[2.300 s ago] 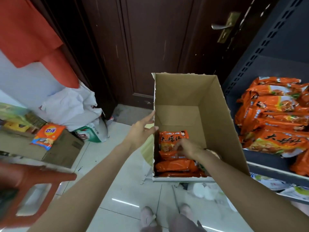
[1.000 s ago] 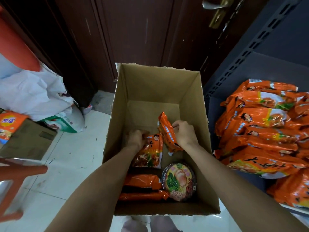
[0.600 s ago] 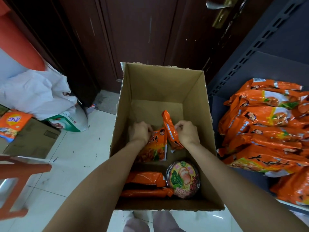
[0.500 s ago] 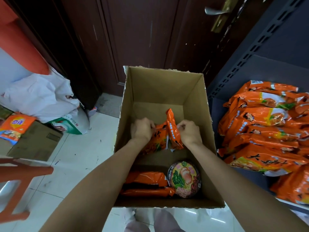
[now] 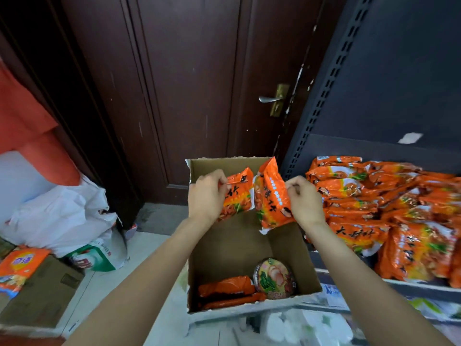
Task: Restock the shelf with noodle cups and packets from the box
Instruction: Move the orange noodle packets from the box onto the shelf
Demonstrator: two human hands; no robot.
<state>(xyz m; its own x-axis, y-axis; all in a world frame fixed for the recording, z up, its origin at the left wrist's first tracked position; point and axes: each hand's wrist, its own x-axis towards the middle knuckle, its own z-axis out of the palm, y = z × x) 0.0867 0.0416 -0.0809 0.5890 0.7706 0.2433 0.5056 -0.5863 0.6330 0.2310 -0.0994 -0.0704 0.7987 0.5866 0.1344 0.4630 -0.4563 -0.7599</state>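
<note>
Above the open box (image 5: 287, 248), one orange noodle packet (image 5: 235, 196) is being pinched by the curled left hand (image 5: 207, 196), another packet (image 5: 270, 196) being gripped in the closed right hand (image 5: 304, 198) beside the stocked shelf (image 5: 374, 148).

Large black brush-style Chinese characters run across the orange foil noodle packet (image 5: 237, 196) at the centre of the frame and across the second orange foil packet (image 5: 272, 196) just right of it; only 大 is sure. The same characters, beginning 大, show on the front orange packet of the shelf pile (image 5: 356, 233) at right. White lettering on the orange detergent bag (image 5: 21, 264) at lower left is too blurred to read.
</note>
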